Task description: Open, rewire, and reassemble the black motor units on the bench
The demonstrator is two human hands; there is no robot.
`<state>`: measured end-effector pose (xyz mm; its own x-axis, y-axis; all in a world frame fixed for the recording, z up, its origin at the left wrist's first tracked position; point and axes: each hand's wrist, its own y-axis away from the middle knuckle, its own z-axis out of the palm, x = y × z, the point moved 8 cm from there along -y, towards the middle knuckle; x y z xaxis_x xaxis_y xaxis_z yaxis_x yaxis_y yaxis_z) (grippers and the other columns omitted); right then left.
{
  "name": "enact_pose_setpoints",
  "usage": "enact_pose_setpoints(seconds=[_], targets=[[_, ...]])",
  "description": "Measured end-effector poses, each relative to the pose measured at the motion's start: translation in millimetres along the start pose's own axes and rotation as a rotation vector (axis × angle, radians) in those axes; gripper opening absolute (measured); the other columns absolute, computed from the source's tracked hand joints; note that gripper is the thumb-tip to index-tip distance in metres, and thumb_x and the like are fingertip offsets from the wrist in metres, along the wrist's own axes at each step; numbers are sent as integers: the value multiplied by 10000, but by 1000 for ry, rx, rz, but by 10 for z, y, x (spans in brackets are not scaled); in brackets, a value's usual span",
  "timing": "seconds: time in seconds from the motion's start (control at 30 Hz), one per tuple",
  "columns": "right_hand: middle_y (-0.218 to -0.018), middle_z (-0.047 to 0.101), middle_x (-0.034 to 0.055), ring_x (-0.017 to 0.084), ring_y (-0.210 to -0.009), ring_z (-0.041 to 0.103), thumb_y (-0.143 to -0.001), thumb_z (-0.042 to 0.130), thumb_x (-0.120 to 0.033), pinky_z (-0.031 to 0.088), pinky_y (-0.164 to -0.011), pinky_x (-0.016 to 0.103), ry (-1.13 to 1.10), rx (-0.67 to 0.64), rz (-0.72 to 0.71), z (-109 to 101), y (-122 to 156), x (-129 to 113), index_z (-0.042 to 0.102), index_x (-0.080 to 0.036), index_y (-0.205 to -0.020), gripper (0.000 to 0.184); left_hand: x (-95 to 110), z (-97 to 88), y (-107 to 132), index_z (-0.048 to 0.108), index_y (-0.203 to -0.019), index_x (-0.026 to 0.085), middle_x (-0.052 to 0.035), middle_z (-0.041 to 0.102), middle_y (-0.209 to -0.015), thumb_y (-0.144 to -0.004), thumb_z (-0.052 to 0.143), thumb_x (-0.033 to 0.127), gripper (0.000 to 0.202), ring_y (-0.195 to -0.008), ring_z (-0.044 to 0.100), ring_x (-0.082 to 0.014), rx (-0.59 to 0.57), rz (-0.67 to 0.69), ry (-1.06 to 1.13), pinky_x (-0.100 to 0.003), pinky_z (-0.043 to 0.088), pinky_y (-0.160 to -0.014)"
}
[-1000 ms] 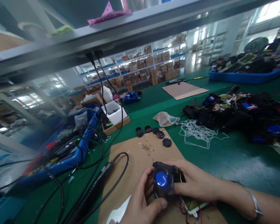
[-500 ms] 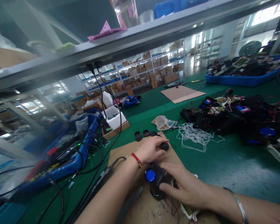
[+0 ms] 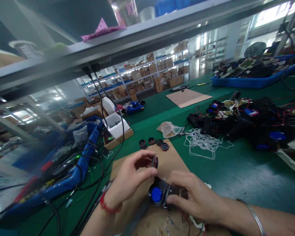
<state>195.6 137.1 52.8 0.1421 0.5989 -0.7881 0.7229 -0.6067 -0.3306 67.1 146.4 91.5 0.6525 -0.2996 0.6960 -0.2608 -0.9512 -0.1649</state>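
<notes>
My left hand [image 3: 130,178] pinches a small black wheel-like part [image 3: 154,161] between thumb and fingers, just above a black toy assembly with a round blue piece [image 3: 156,194]. My right hand [image 3: 191,195] grips that assembly from the right and presses it on the brown cardboard mat [image 3: 172,160]. Several more black round parts [image 3: 152,143] lie at the mat's far edge.
A bag of screws [image 3: 169,129] and a tangle of white cord [image 3: 203,142] lie beyond the mat on the green table [image 3: 236,177]. A pile of black wired assemblies [image 3: 248,119] fills the right. Cables and a blue tray [image 3: 71,177] crowd the left; a shelf [image 3: 137,36] runs overhead.
My left hand reached to the black round parts at the mat's far edge, took one and brought it back over the assembly. My right hand kept hold of the assembly.
</notes>
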Motion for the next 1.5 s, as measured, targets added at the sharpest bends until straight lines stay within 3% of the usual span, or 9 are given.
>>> enact_pose_setpoints(seconds=[0.13, 0.27, 0.5, 0.77, 0.93, 1.07, 1.13, 1.37, 1.5], targets=[[-776, 574, 37, 178, -730, 526, -839, 597, -248, 388, -636, 288, 72, 40, -21, -43, -1, -51, 577, -161, -818, 91, 44, -20, 514, 661, -1035, 245, -26, 645, -904, -728, 770, 317, 334, -854, 609, -189, 113, -73, 23, -279, 488, -764], [-770, 562, 30, 178, -739, 519, -835, 595, -230, 390, -646, 288, 118, 22, -71, 8, 2, -96, 539, -176, -797, 86, 73, 112, 697, 664, -1034, 244, -38, 637, -918, -747, 754, 280, 303, -855, 609, -194, 204, -49, -74, -294, 499, -749], [-743, 540, 24, 159, -678, 497, -883, 560, -361, 368, -604, 269, 101, -51, -124, 134, 11, -130, 522, -180, -820, 196, 89, 109, 824, 608, -1159, 253, -59, 627, -1028, -823, 656, 168, 350, -940, 604, -194, 222, 80, -186, -293, 509, -800], [-732, 552, 29, 160, -669, 498, -914, 501, -454, 357, -603, 272, 77, -89, -148, 186, 12, -174, 547, -174, -830, 297, 114, 123, 908, 583, -1184, 258, -76, 608, -1167, -892, 510, 101, 339, -1050, 587, -176, 102, 240, -268, -291, 486, -895], [-744, 539, 25, 160, -685, 501, -893, 539, -441, 367, -615, 273, 43, -75, -112, 177, 19, -117, 534, -179, -798, 279, 126, 169, 914, 489, -1310, 282, -85, 517, -1341, -862, 561, 149, 473, -1209, 513, -225, 118, 154, -227, -351, 448, -1003], [-766, 556, 32, 168, -707, 511, -876, 556, -477, 379, -629, 281, 28, -102, -98, 196, 30, -117, 555, -176, -814, 307, 68, 136, 913, 574, -1201, 237, -86, 639, -1135, -791, 698, 321, 436, -1047, 608, -242, 216, 13, -200, -342, 525, -890], [-765, 561, 28, 162, -703, 511, -877, 559, -477, 381, -627, 276, 27, -112, -105, 204, 33, -139, 557, -177, -818, 305, 78, 146, 912, 603, -1166, 239, -76, 659, -1103, -835, 648, 281, 337, -1011, 628, -224, 204, 36, -223, -324, 533, -870], [-721, 523, 7, 142, -659, 471, -883, 556, -459, 365, -594, 260, 48, -85, -163, 197, 40, -219, 517, -181, -776, 301, 148, 173, 951, 519, -1295, 267, -66, 588, -1294, -890, 538, 141, 424, -1171, 560, -196, 130, 241, -311, -313, 466, -985], [-736, 528, 7, 144, -666, 478, -864, 590, -411, 370, -594, 261, 54, -94, -122, 195, 40, -181, 521, -182, -790, 250, 115, 150, 935, 493, -1297, 273, -51, 603, -1274, -862, 601, 175, 459, -1150, 575, -191, 181, 163, -257, -300, 468, -981]])
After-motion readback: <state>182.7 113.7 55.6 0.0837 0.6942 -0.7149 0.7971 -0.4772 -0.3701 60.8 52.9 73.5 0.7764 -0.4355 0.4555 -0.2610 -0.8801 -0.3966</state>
